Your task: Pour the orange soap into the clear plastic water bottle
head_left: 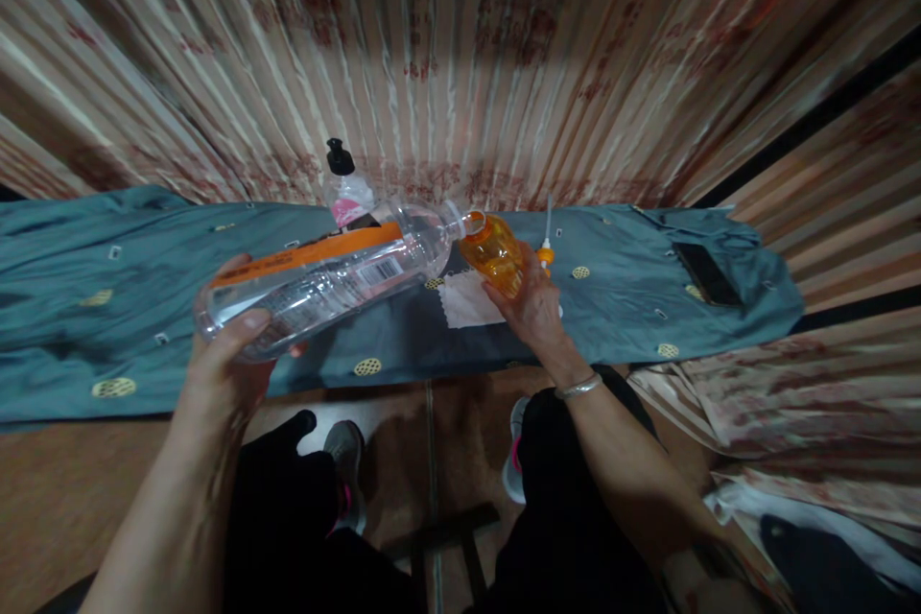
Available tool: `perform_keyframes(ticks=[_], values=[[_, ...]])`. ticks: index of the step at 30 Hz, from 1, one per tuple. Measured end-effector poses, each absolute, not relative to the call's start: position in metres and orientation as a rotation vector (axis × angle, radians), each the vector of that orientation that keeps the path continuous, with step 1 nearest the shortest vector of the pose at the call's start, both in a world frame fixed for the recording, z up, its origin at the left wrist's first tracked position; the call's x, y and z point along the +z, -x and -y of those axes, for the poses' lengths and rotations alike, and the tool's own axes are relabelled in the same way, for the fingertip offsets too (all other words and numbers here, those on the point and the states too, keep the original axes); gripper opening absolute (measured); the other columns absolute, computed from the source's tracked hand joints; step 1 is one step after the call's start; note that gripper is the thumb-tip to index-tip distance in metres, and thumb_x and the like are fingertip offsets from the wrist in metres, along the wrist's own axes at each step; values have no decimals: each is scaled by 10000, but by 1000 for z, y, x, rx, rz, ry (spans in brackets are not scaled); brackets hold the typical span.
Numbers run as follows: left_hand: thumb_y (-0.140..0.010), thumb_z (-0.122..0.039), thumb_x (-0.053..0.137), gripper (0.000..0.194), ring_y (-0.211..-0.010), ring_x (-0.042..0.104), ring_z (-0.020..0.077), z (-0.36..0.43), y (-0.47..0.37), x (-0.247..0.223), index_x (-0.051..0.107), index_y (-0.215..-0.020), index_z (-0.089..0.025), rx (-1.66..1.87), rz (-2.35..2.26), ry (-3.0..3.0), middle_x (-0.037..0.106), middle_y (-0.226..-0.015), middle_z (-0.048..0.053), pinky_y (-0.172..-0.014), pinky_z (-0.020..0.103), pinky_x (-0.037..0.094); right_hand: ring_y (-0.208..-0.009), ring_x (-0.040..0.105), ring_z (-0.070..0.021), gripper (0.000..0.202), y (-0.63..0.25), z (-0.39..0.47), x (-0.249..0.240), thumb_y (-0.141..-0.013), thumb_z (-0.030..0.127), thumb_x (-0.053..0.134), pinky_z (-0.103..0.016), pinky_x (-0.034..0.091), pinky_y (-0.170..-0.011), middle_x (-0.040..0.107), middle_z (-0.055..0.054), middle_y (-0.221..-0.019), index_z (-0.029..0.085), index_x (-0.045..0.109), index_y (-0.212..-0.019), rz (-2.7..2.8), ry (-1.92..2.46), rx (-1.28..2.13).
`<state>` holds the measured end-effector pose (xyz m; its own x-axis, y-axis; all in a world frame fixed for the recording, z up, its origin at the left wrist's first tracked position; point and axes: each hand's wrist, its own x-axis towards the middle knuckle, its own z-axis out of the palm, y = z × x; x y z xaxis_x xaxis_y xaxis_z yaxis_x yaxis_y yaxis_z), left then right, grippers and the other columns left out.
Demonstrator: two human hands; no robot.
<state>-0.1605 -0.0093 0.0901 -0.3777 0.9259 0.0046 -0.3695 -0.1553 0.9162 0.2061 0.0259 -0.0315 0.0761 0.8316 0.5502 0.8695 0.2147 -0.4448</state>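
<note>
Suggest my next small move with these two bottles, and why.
I'd probably steady the orange bottle with your right hand and line its mouth up under the clear bottle's neck. The two openings are very close, and I can't tell whether they're properly aligned.
</note>
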Motion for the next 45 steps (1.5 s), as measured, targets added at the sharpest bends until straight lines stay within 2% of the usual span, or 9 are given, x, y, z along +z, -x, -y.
perform_keyframes(ticks=[4, 9, 12, 19, 27, 31, 37, 41, 45], values=[[-336, -278, 1096, 759, -591, 723, 201, 10, 159, 90, 851, -1054, -238, 1723, -1089, -763, 895, -971, 62, -291, 256, 525, -1421, 800, -447, 807, -205, -25, -31, -1051, 571, 812, -649, 708, -1152, 782, -291, -1579, 152, 546, -1687, 1721, 1639, -81], [-322, -266, 1097, 774, -632, 743, 215, 10, 158, 91, 852, -1056, -244, 1713, -1115, -743, 905, -1005, 73, -306, 265, 548, -1411, 804, -442, 800, -204, -26, -31, -1059, 606, 787, -636, 707, -1167, 786, -304, -1563, 120, 571, -1656, 1729, 1637, -94], [-323, -259, 1088, 775, -650, 751, 222, 10, 158, 91, 849, -1060, -238, 1715, -1120, -739, 895, -996, 72, -304, 261, 543, -1435, 794, -433, 793, -204, -25, -29, -1080, 620, 751, -628, 703, -1176, 783, -293, -1573, 139, 551, -1678, 1725, 1649, -76], [-418, -292, 1096, 742, -642, 736, 197, 9, 164, 83, 840, -1111, -228, 1709, -1065, -825, 893, -1066, 82, -319, 247, 547, -1427, 796, -440, 786, -202, -23, -26, -1062, 584, 810, -652, 694, -1186, 790, -269, -1578, 154, 573, -1675, 1693, 1670, -34], [-429, -302, 1121, 730, -674, 766, 220, 10, 166, 85, 853, -1105, -235, 1674, -1045, -855, 895, -1049, 77, -347, 257, 581, -1425, 798, -463, 843, -205, -25, -30, -1057, 654, 786, -661, 690, -1176, 787, -326, -1548, 106, 568, -1659, 1721, 1630, -74], [-427, -295, 1118, 709, -660, 747, 214, 12, 163, 87, 858, -1085, -246, 1679, -1056, -851, 896, -1029, 64, -344, 256, 571, -1423, 802, -456, 822, -205, -25, -28, -1068, 660, 768, -645, 698, -1165, 798, -312, -1534, 131, 566, -1664, 1728, 1632, -74], [-416, -305, 1121, 732, -656, 747, 215, 11, 163, 84, 852, -1094, -244, 1701, -1069, -825, 898, -1027, 60, -341, 253, 557, -1416, 806, -460, 849, -204, -25, -29, -1034, 609, 831, -635, 703, -1153, 785, -325, -1552, 110, 560, -1665, 1725, 1669, -86], [-477, -306, 1116, 727, -654, 746, 214, 11, 167, 81, 839, -1144, -229, 1679, -1037, -876, 898, -1050, 66, -368, 266, 563, -1399, 812, -453, 846, -206, -25, -32, -1037, 626, 819, -651, 705, -1148, 788, -319, -1549, 126, 547, -1663, 1734, 1632, -90], [-459, -304, 1125, 757, -667, 754, 227, 11, 168, 81, 833, -1151, -212, 1668, -1035, -864, 894, -1057, 78, -366, 282, 565, -1389, 813, -455, 857, -207, -25, -32, -1041, 673, 799, -657, 709, -1140, 792, -318, -1549, 129, 553, -1655, 1730, 1608, -104]])
